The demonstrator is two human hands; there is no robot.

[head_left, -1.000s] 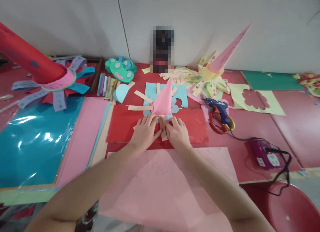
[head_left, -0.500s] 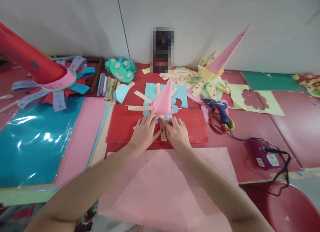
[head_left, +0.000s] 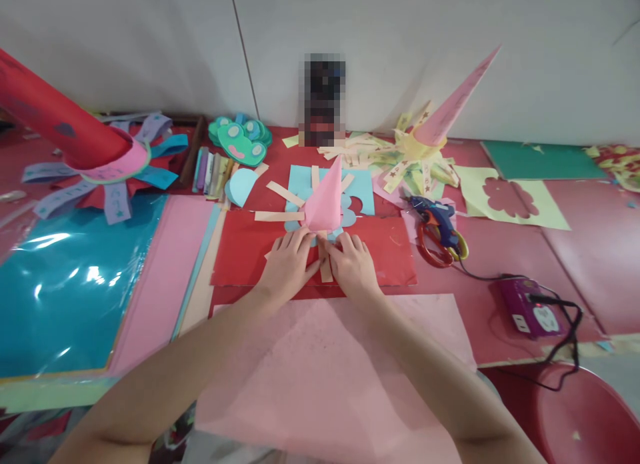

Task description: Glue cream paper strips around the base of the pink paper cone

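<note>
A pink paper cone (head_left: pixel 324 201) stands upright on a light-blue scalloped paper base (head_left: pixel 349 217), with several beige paper strips sticking out around it. My left hand (head_left: pixel 287 261) is at the front left of the cone, its fingers closed at the base edge and its thumb against the front beige paper strip (head_left: pixel 326 271). From the right, my right hand (head_left: pixel 354 261) presses the same strip where it meets the cone, fingers closed. Under both lies a red sheet (head_left: pixel 240 251). The fingertips partly hide the join.
To the right lie a blue glue gun (head_left: pixel 436 217), scissors (head_left: pixel 434 254) and a purple power socket (head_left: pixel 530 311) with a black cord. Finished cone crafts, one red (head_left: pixel 60 117) and one pink (head_left: pixel 455 101), stand on either side. Green frog cutouts (head_left: pixel 243 144) lie behind.
Both hands stay at the front strip, with barely any finger movement. The whole view shifts very slightly.
</note>
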